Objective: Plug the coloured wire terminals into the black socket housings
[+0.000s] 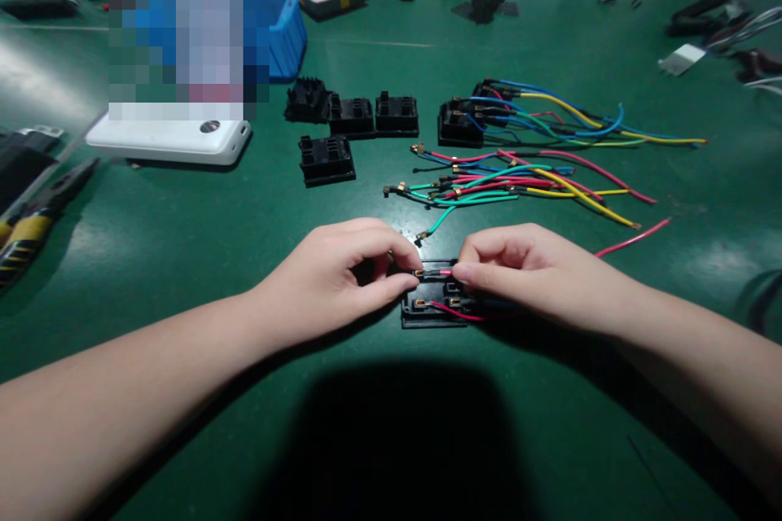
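Observation:
A black socket module lies on the green table in front of me, with brass terminals facing up. My left hand pinches at its upper left terminal, thumb and forefinger around the metal connector end. My right hand pinches a red wire that runs from that connector; the rest of this wire passes under the hand. A second red wire leaves the lower left terminal and goes under my right hand. Beyond my hands lies a bundle of loose red, green, yellow and blue wires with crimped ends.
Several black modules stand beyond my left hand, and wired ones stand farther right. A white power bank, yellow-black pliers and a blue bin are at the left. Cables lie at the far right.

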Available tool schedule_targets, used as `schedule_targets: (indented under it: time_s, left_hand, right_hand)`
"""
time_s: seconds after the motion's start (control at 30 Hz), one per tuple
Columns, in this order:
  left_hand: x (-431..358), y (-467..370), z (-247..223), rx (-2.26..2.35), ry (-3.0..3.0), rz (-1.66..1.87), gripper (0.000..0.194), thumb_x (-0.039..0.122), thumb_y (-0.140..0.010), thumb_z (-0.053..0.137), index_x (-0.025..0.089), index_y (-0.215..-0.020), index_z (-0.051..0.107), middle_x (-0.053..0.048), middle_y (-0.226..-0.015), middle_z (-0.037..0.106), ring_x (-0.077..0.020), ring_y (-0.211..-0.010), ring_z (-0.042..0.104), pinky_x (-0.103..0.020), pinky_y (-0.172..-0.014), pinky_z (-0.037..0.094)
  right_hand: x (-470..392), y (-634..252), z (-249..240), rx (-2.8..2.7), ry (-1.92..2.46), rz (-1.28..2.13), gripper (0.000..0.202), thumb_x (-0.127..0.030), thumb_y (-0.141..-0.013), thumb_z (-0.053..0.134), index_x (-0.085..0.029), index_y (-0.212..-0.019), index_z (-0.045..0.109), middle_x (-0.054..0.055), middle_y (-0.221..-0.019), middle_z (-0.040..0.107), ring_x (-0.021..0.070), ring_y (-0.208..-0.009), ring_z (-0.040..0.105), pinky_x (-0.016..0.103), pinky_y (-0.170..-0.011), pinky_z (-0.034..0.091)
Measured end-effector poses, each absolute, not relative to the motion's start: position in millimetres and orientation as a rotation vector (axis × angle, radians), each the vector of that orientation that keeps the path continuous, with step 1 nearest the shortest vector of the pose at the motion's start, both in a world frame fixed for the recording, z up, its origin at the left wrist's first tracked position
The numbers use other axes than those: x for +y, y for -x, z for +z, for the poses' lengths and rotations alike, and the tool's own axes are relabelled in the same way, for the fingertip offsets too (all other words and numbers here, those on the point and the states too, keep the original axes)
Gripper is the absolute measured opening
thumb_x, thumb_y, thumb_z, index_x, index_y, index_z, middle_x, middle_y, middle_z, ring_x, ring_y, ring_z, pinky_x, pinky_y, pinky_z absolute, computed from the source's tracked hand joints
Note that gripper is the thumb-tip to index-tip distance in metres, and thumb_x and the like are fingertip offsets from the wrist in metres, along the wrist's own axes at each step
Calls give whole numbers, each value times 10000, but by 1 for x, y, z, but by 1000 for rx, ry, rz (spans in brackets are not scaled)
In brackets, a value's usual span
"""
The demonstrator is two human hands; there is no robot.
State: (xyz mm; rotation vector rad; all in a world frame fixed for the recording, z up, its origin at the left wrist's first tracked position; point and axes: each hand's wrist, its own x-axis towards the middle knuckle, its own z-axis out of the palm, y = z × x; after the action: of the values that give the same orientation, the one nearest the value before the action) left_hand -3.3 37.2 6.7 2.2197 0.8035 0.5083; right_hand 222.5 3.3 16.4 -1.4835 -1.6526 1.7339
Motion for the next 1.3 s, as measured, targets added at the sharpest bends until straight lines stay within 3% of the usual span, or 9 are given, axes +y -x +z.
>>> schedule_targets:
  time_s: [0.27,0.67,0.87,1.3]
  left_hand:
    - [40,5,7,712,-2238,523,123,193,-857,602,144,-925,692,-14,-890,702,-102,-811,638,-182,-762,486]
    - [38,6,4,701,-2318,575,117,131,-856,597,150,-951,662,3,-890,689,-85,-815,631,-154,-762,472]
    - [38,8,4,604,-2398,584,64,162,-889,577,152,-906,639,-21,-863,690,-113,-809,631,-196,-751,477]
    - [38,11,4,482,-2635,628,138,143,-934,483,163,-958,617,-47,-935,713,-124,-832,656,-207,-737,487]
  right_hand:
    - [3,-224,16,-1714,1483,1681,363,-435,-834,561,-174,-595,480,-60,-544,340,78,-507,290,240,-471,209]
    - [3,-225,16,-1741,1473,1677,341,-426,-834,558,-177,-611,490,-52,-565,358,88,-527,311,248,-485,223]
    - [3,-225,17,-1758,1483,1659,326,-410,-825,565,-181,-610,477,-56,-565,352,89,-526,303,254,-495,229]
    - [4,-224,17,-1725,1483,1679,316,-389,-824,579,-181,-607,480,-58,-560,355,87,-522,308,251,-483,225]
